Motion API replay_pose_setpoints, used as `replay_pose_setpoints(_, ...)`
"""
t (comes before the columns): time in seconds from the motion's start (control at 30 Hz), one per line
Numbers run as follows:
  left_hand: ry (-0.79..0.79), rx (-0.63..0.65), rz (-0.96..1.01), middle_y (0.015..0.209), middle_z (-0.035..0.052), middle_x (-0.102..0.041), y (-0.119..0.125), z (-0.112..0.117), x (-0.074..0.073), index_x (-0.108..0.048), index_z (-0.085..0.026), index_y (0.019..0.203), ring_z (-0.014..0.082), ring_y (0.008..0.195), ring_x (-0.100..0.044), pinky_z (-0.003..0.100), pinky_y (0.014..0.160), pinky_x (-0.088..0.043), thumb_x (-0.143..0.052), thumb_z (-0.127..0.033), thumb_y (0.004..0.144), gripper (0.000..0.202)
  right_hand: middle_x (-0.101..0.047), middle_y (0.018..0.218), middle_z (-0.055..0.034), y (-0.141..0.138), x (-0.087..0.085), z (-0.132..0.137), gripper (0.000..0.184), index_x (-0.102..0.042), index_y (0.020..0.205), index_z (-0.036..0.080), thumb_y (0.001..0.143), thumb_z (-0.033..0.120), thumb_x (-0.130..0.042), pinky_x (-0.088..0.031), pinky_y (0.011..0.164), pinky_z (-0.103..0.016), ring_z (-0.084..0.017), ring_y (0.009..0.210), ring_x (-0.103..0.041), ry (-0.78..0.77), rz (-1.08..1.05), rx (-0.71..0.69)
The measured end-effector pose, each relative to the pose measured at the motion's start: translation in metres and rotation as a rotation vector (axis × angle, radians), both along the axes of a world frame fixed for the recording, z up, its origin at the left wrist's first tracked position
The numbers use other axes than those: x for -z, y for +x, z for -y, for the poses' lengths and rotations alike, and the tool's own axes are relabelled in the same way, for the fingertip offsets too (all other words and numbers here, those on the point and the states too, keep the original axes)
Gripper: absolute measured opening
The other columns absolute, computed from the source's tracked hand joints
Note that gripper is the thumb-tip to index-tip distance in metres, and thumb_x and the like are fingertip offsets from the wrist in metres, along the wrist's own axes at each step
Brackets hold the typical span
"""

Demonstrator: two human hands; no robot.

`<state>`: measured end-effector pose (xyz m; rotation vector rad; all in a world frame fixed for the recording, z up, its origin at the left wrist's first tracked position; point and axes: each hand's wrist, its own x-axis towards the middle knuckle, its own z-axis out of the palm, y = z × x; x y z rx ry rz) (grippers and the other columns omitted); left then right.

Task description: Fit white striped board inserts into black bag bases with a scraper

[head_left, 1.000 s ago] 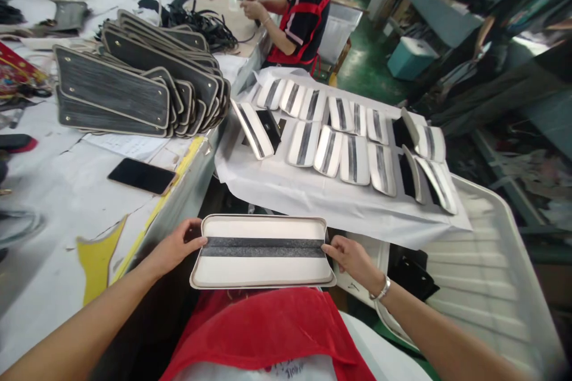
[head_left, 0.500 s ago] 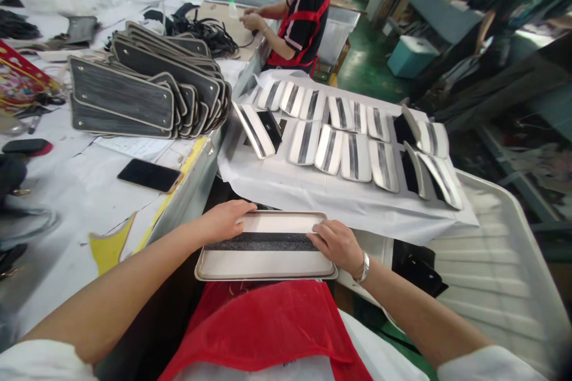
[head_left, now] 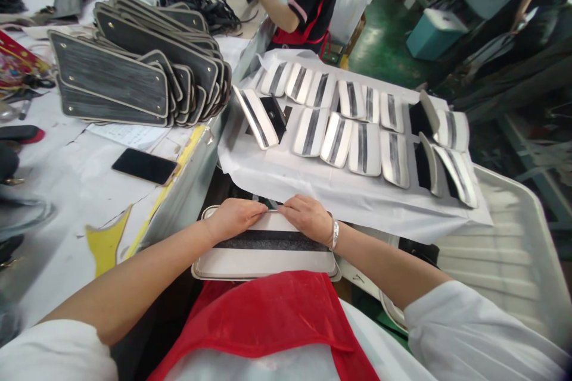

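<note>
A flat rectangular panel (head_left: pixel 268 263), off-white with rounded corners and a dark strip along its length, lies in front of my red apron; a second edge shows beneath it. My left hand (head_left: pixel 239 215) is closed on its far edge, fingertips pressed along the rim. Close beside it, my right hand (head_left: pixel 309 218), with a silver bracelet at the wrist, pinches the same far edge right of the middle. The fingertips of both hands nearly meet there, and my thumbs are mostly hidden.
Similar panels (head_left: pixel 364 149) lie in rows on a white-covered table (head_left: pixel 277 175) ahead. On the left worktable stand a stack of dark riveted panels (head_left: pixel 111 77), a phone (head_left: pixel 145 165) and a yellow piece (head_left: pixel 107 241). A cream tub (head_left: pixel 496 262) is at right; a co-worker (head_left: pixel 308 0) works beyond.
My right hand has moved from the panel's right end leftward to its far edge, and my left hand has slid right along that edge. The view has tilted down slightly.
</note>
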<state>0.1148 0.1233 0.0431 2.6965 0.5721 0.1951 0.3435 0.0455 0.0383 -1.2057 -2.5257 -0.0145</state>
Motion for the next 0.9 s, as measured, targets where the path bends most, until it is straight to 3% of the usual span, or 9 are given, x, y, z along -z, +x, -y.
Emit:
replay_pose_setpoints(0.4,0.27,0.192,-0.048,0.109,0.009,-0.067,0.002,0.0,-0.002,-0.061,-0.012,0.107,0.019,0.093,-0.065,0.03,0.077,-0.054,-0.041,-0.019,0.091,0.027,-0.054,0.082,-0.0082,-0.003,-0.007,-0.004,0.023,-0.06,0.096,0.012,0.093,0.017,-0.038,-0.032,0.066,-0.029,-0.018,0.075,-0.042,-0.088,0.185,-0.072)
replay_pose_setpoints(0.8,0.277,0.262,-0.113,0.097,0.0129,-0.065,0.008,0.005,-0.008,-0.062,-0.012,0.096,0.0181,0.086,-0.061,0.029,0.073,-0.049,-0.043,-0.014,0.087,0.021,-0.054,0.085,-0.0104,-0.008,-0.017,-0.004,0.02,-0.06,0.096,0.01,0.09,0.016,-0.042,-0.03,0.061,-0.032,-0.02,0.077,-0.043,-0.1,0.34,-0.195)
replay_pose_setpoints(0.9,0.277,0.242,-0.162,0.096,0.0143,-0.063,0.011,0.012,-0.01,-0.062,-0.01,0.093,0.0203,0.087,-0.06,0.032,0.075,-0.048,-0.044,-0.011,0.085,0.019,-0.054,0.087,-0.0134,-0.019,-0.02,0.005,0.02,-0.062,0.091,0.008,0.087,0.013,-0.043,-0.029,0.058,-0.033,-0.023,0.079,-0.044,-0.117,0.425,-0.158)
